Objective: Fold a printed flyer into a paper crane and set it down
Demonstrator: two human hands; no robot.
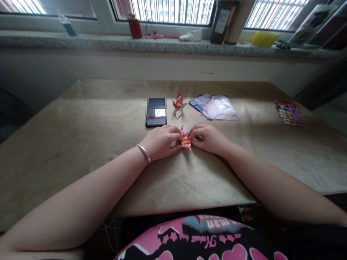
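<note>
Between my two hands is a small folded paper piece [185, 144], orange-red with white printing, its points sticking up and down. My left hand [164, 142], with a silver bangle at the wrist, pinches its left side. From the other side, the fingers of my right hand [207, 138] pinch its right edge; the fingertips hide part of the folds. Just beyond lies a similar folded paper shape [178, 104], red and white with pointed petals. A dark phone [156, 121] lies beyond my left hand, its screen partly blurred out.
Printed sheets or packets [217, 107] lie on the wooden table [81, 144] beyond my right hand. More colourful packets [288, 112] are at the far right. A stone windowsill [173, 47] holds a red container [135, 28], a dark bottle [223, 21] and a yellow item [264, 39].
</note>
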